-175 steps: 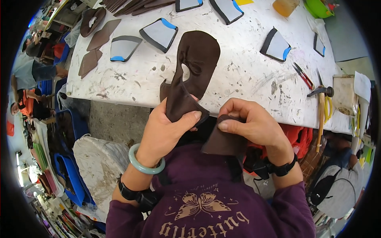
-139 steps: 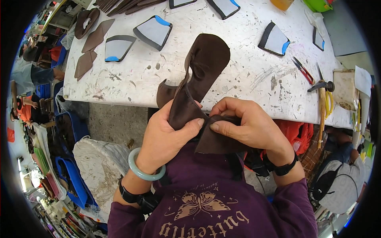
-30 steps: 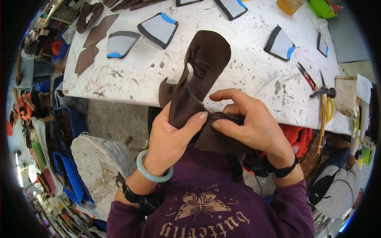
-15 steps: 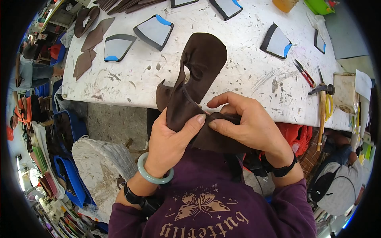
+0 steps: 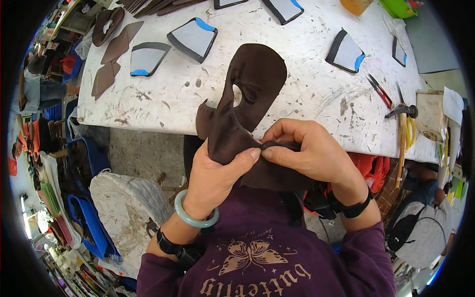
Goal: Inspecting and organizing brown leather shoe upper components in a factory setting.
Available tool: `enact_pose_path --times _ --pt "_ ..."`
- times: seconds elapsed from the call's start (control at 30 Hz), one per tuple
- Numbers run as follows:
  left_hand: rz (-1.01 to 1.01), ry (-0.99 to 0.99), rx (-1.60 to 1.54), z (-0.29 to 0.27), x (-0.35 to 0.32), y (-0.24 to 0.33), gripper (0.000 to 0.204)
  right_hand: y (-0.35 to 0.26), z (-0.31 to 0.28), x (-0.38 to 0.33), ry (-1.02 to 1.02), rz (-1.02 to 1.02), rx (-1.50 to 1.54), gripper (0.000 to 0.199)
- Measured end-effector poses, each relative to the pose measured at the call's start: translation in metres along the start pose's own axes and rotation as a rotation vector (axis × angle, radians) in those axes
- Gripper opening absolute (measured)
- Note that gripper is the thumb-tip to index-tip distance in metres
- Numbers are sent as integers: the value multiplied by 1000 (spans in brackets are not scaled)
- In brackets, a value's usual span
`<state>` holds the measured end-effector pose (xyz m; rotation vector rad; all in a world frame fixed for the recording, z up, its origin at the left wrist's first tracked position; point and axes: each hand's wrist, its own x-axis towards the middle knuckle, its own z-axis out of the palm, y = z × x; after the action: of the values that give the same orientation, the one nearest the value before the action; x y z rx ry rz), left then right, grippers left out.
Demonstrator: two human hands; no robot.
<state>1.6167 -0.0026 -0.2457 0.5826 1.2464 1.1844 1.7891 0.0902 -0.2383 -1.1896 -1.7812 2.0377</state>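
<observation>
A dark brown leather piece point(image 5: 260, 69), curved and with an oval cut-out, is held up between my hands in front of the table's near edge. My left hand point(image 5: 217, 173) grips its lower left part, thumb on top, the other fingers hidden beneath. Close beside that thumb, my right hand point(image 5: 304, 151) pinches a folded edge of the leather between thumb and fingers. The lower flap of the piece hangs under my right hand over my lap. The two thumb tips almost meet at the edge.
On the white table point(image 5: 163, 111) lie several grey panels point(image 5: 193, 39) with black borders and blue patches. Brown leather pieces point(image 5: 106, 79) are at the far left. At the right are red-handled scissors point(image 5: 380, 92) and a hammer point(image 5: 403, 119). A covered stool point(image 5: 126, 203) stands left.
My right thumb and fingers have closed onto the leather edge, beside my left thumb. The leather has shifted slightly right and its surface has turned a little.
</observation>
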Motion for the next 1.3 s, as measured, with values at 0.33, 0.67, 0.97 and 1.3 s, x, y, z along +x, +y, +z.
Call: enact_pose_path --times 0.33,0.67,0.97,1.3 --pt "-9 -5 -25 -1 -2 2 23 1 0 3 -88 52 150 20" --pt "105 -102 -298 -15 -12 -7 54 5 27 5 72 -24 384 17" --pt "304 222 -238 -29 -35 -13 18 3 88 12 218 -70 669 18" --pt "273 263 -335 -41 -34 -10 17 -5 88 17 58 -35 650 23"
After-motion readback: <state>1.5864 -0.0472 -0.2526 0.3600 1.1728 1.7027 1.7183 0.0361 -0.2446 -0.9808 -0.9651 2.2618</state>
